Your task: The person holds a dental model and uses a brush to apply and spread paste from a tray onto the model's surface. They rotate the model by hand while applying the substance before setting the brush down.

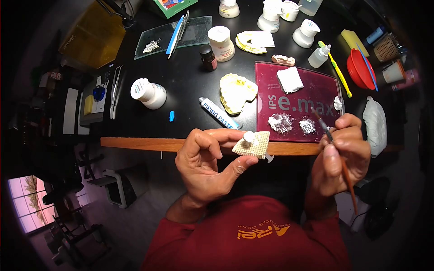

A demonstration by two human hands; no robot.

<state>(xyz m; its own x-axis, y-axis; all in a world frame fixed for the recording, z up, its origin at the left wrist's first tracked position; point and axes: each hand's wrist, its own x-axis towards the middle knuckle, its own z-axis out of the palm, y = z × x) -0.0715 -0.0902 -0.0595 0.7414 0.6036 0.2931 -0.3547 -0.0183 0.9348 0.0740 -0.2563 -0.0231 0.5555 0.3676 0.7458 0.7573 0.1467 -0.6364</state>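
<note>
In my left hand (pixel 212 162), a beige honeycomb firing tray (pixel 257 147) is pinched between thumb and fingers. A small white rounded piece (pixel 248 137) sits on its upper face, and a pale pin sticks out at its lower right. My right hand (pixel 346 153) grips a fine brush (pixel 346 176) by its handle, dark tip up and left, apart from the tray. Beyond the hands lies a dark red glass mixing slab (pixel 271 101) with white paste heaps (pixel 281 123) and a folded white pad (pixel 290 80). A firing paste syringe (pixel 220 114) lies left of the slab.
Yellowish dental casts (pixel 237 93) and white jars (pixel 149 94) stand on the black table (pixel 190 81). A small blue cap (pixel 172 116) lies near the wooden front edge (pixel 135 143). At right are a red bowl (pixel 359 70), a yellow toothbrush (pixel 340 74) and a white bag (pixel 375 126).
</note>
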